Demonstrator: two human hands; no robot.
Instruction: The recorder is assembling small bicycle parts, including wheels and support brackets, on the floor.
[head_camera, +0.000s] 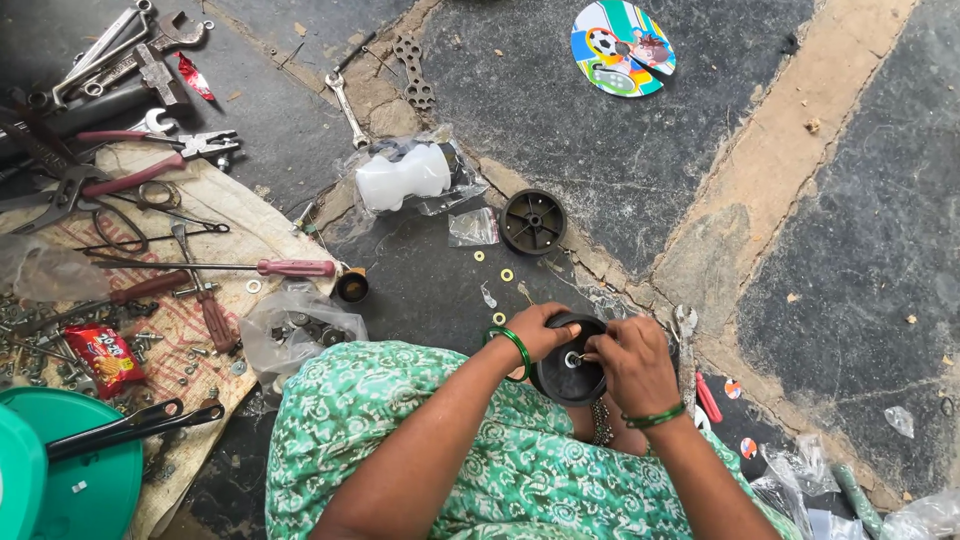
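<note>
Black wheel (568, 385) sits right over the person's lap, near the bottom middle of the view, above the green patterned cloth (440, 450). Left hand (535, 330) is wrapped around its upper left rim, fingers curled tight on it. Right hand (630, 360) is pinched shut on a small metal bit at the wheel's hub, can't tell exactly what that bit is.

Containers, biggest first: a green tub (70, 470) at the bottom left corner with a black-handled tool (130, 428) lying across its rim, inside mostly hidden. Then a clear plastic bag (295, 335) holding small metal parts just left of the lap, another clear bag (425, 175) around a white plastic piece farther up, and a tiny black cup (351, 287) by the red-handled screwdriver (220, 266).

A second black wheel (532, 221) lies flat on the stone floor (650, 150), washers scattered between the two wheels. The left side is crowded with pliers and wrenches on a sack (220, 210); the floor up and to the right is much more open, just a colourful disc (622, 47) far off.
</note>
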